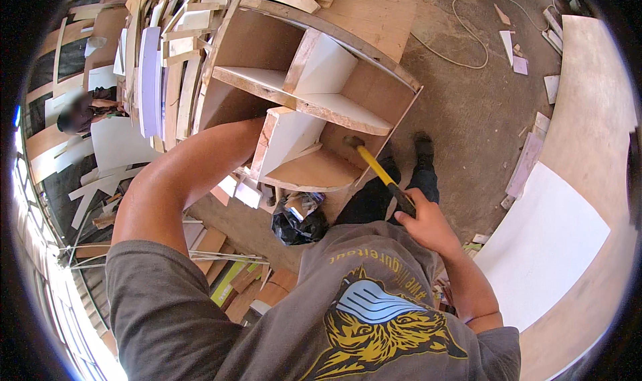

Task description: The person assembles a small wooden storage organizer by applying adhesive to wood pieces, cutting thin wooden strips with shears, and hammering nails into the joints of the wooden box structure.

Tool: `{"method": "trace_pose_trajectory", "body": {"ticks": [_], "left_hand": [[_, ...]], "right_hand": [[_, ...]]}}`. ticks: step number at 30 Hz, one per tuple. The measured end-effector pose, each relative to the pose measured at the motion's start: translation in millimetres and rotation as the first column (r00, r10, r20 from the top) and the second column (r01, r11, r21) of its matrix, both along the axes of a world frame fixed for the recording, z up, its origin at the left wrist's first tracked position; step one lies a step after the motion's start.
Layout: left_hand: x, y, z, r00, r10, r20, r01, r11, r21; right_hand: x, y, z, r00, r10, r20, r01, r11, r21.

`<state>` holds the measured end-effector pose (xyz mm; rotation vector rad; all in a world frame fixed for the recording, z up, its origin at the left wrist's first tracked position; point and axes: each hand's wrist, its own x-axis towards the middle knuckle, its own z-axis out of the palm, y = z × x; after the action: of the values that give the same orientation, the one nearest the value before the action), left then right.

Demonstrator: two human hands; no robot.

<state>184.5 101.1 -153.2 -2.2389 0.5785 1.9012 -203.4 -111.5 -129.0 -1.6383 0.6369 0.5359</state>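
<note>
My right hand point(428, 224) is closed around the black grip of a hammer point(376, 165) with a yellow handle. Its dark head is at the lower right compartment of a wooden shelf unit point(361, 119); whether it touches the wood I cannot tell. White panels and raw wood edges divide the unit into several compartments, and its shelf fronts are curved. My left arm point(194, 155) reaches into the unit's left side. Behind an upright divider point(286, 139) my left hand is hidden, so its fingers do not show.
Stacked boards and offcuts point(175, 67) crowd the left. Below the unit sits a black plastic bag point(299, 226). A cable point(483, 43) loops over the floor at the far right, near a large wooden sheet point(588, 113) and a white panel point(545, 244). Another person point(87, 112) is at far left.
</note>
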Motion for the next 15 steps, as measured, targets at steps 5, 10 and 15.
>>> {"method": "trace_pose_trajectory", "body": {"ticks": [5,10,15], "left_hand": [[-3,-5,5,0.998,-0.066,0.014,0.066,0.998,-0.006],[-9,-9,9,0.989,-0.142,0.034,0.142,0.99,-0.014],[-15,-20,8,0.971,-0.232,0.054,0.235,0.971,-0.048]], "right_hand": [[-9,14,6,0.924,-0.229,-0.306,0.356,0.807,0.472],[1,55,26,0.759,-0.34,-0.556,0.651,0.399,0.646],[33,73,39,0.691,-0.366,-0.624,0.723,0.323,0.611]]}}
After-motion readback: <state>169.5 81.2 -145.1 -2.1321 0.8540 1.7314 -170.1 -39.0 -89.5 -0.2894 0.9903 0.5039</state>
